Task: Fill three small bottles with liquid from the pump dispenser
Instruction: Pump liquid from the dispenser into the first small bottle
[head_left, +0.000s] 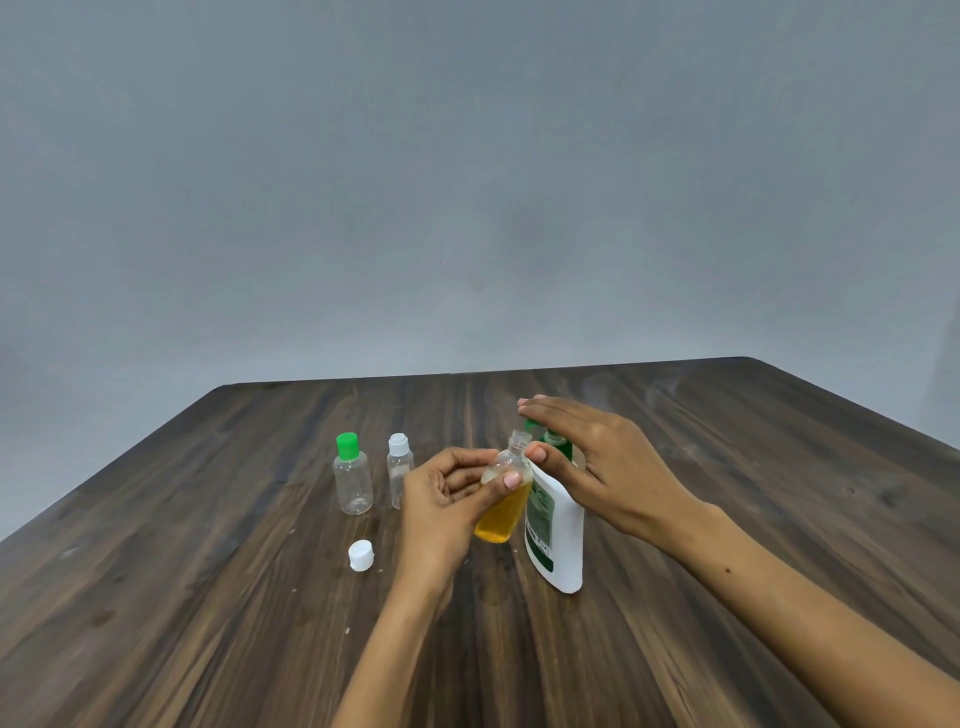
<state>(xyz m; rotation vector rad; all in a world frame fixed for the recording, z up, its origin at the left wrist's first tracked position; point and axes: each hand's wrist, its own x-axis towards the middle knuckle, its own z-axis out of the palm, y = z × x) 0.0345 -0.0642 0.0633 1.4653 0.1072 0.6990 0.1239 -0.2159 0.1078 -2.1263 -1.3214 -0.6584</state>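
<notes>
My left hand (447, 499) grips a small clear bottle (504, 514), uncapped and tilted, more than half full of yellow liquid. Its open neck sits just under the green nozzle of the white pump dispenser (558, 540). My right hand (597, 462) lies flat over the green pump head with straight fingers, its thumb beside the small bottle's neck. A clear bottle with a green cap (353, 475) and a clear bottle with a white cap (399, 467) stand upright to the left, both without liquid. A loose white cap (361, 555) lies on the table in front of them.
Everything stands on a dark wooden table (727, 467) whose far edge meets a plain grey wall. Bare wood stretches to the right of the dispenser and in front of my arms.
</notes>
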